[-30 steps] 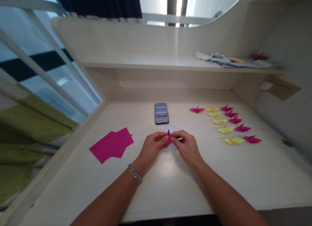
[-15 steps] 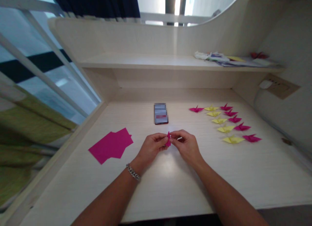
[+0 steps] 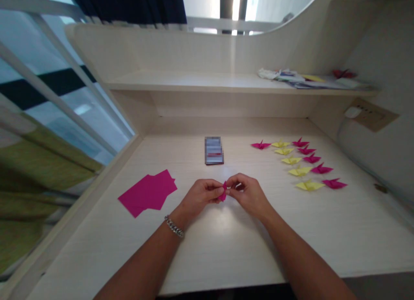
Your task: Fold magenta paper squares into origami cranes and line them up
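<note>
A small folded piece of magenta paper point(image 3: 224, 192) is pinched between my two hands over the middle of the desk. My left hand point(image 3: 204, 194) grips its left side with thumb and fingers. On the other side, my right hand point(image 3: 246, 191) pinches its edge between thumb and forefinger. The fingers cover much of the paper, so its exact folded form is hard to make out. Flat magenta sheets point(image 3: 147, 193) lie overlapping to the left of my hands. Several magenta paper cranes point(image 3: 334, 184) and yellow paper cranes point(image 3: 309, 185) stand in rows to the right.
Beyond my hands lies a phone point(image 3: 214, 150) with a lit, blurred screen. Papers point(image 3: 291, 77) rest on the shelf point(image 3: 194, 81) above the desk. A white plug point(image 3: 352, 113) sits in the wall socket at right, its cable running down the desk's side. Metal bars point(image 3: 64, 101) flank the left.
The folded magenta paper has turned slightly and sits a little lower between my fingers. Both hands have shifted only slightly. The cranes, sheets and phone have stayed in place.
</note>
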Tool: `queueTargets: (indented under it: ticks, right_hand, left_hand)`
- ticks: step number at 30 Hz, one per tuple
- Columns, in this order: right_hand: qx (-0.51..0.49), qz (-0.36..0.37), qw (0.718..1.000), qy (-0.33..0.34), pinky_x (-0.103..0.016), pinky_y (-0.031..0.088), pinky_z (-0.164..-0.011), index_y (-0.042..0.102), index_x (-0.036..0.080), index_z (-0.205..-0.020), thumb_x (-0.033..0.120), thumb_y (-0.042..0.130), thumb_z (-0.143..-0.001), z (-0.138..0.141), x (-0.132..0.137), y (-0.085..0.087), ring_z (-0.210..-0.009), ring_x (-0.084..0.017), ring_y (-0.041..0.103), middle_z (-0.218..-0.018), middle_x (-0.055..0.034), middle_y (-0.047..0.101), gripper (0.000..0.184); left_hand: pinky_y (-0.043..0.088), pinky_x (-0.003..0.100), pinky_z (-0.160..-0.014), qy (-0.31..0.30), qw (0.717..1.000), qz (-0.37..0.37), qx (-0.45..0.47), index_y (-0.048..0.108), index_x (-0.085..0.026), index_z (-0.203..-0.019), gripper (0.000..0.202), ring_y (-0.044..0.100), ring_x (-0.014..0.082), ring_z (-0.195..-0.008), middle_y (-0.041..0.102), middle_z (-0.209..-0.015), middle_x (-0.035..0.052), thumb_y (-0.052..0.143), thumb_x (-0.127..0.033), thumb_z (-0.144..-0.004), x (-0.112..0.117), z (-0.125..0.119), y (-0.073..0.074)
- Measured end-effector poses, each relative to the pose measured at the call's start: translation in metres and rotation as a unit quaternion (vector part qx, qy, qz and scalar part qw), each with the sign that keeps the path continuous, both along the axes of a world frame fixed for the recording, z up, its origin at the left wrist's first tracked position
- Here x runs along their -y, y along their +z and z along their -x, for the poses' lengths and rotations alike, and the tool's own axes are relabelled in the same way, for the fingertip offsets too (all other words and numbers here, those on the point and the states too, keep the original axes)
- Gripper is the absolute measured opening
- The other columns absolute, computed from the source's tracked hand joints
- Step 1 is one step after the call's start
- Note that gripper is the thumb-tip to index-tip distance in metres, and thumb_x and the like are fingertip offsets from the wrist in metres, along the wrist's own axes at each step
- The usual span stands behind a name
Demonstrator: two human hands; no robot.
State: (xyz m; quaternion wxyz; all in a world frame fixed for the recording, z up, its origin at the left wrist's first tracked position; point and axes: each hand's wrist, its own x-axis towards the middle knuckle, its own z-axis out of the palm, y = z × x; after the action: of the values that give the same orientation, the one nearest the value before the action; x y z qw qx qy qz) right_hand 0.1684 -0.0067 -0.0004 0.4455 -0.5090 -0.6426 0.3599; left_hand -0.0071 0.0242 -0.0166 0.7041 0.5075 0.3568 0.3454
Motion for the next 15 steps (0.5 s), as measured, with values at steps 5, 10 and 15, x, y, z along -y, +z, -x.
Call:
queueTargets:
  ticks: [5,10,15]
  right_hand:
    - [0.044,-0.010,0.998,0.039,-0.026,0.047,-0.062,0.064,0.019,-0.077,0.016,0.064,-0.074,-0.0047,0.0014,-0.0002,-0.065,-0.013,0.059,-0.073,-0.0008,0.066,0.004]
    - [0.110,-0.061,0.991,0.045,-0.026,0.046,-0.063,0.066,0.019,-0.080,0.012,0.060,-0.073,-0.0048,0.0036,0.0032,-0.065,-0.014,0.058,-0.074,-0.0016,0.066,0.012]
    - [0.142,-0.104,0.984,0.037,-0.029,0.046,-0.068,0.068,0.021,-0.082,0.014,0.059,-0.077,-0.0050,0.0043,0.0065,-0.069,-0.015,0.058,-0.077,-0.0027,0.066,0.012]
  left_hand:
    - [0.041,0.024,-0.055,-0.032,0.999,-0.033,-0.030,0.071,-0.013,-0.077,0.022,0.053,0.0120,-0.056,0.065,-0.065,0.0051,0.072,-0.034,-0.072,-0.0006,0.0010,0.0019]
    - [0.041,0.024,-0.055,-0.015,0.997,-0.053,-0.050,0.070,-0.013,-0.075,0.024,0.053,0.0120,-0.055,0.064,-0.064,0.0050,0.073,-0.036,-0.070,-0.0014,-0.0002,0.0031]
    - [0.044,0.024,-0.057,0.001,0.999,-0.031,-0.017,0.067,-0.013,-0.077,0.025,0.055,0.0120,-0.059,0.063,-0.067,0.0037,0.074,-0.036,-0.069,-0.0013,-0.0021,-0.0006]
